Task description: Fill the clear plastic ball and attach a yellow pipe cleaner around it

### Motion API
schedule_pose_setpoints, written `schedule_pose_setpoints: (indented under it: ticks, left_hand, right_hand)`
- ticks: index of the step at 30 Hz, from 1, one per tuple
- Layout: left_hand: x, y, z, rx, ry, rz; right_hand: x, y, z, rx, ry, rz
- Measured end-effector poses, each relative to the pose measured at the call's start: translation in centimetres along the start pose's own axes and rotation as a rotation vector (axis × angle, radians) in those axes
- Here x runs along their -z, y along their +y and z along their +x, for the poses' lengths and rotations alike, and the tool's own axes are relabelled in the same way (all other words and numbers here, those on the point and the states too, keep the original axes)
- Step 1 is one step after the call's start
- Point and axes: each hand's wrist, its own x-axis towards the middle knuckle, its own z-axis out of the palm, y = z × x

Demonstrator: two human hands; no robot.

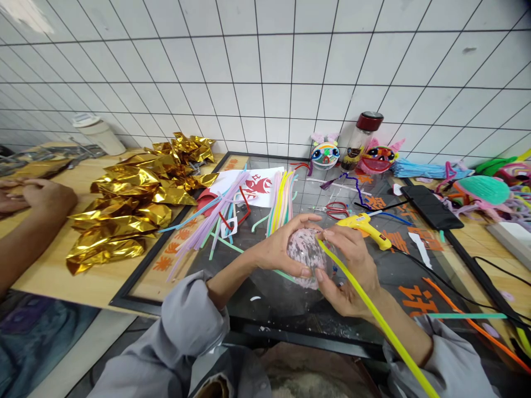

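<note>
My left hand [276, 246] is wrapped round a clear ball [306, 251] with a patchy pink and white inside, above the dark board near its front edge. Between the fingers of my right hand [354, 268] is a long yellow pipe cleaner [388, 331], its tip pressed against the upper right of the ball. The right thumb also steadies the ball from below. The rest of the pipe cleaner trails over my right forearm. Just beyond lie a yellow glue gun [365, 224] and red-handled scissors [337, 210].
Pipe cleaner bundles [282, 202] lie behind my left hand. Gold foil [124, 210] covers the left, beside another person's hand [50, 196]. Two decorated heads [325, 155] and a bottle [359, 141] stand by the wall. A phone [431, 205] and cables lie right.
</note>
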Motion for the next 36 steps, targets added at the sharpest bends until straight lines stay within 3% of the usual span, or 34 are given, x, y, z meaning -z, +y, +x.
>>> schedule_pose_setpoints:
  ticks: [13, 36]
  left_hand:
    - [0.1, 0.1, 0.0, 0.046, 0.041, -0.009]
    - [-0.1, -0.1, 0.1, 0.100, 0.070, -0.255]
  right_hand:
    - [0.6, 0.5, 0.1, -0.001, -0.108, 0.023]
    - [0.7, 1.5, -1.0, -0.033, -0.371, 0.084]
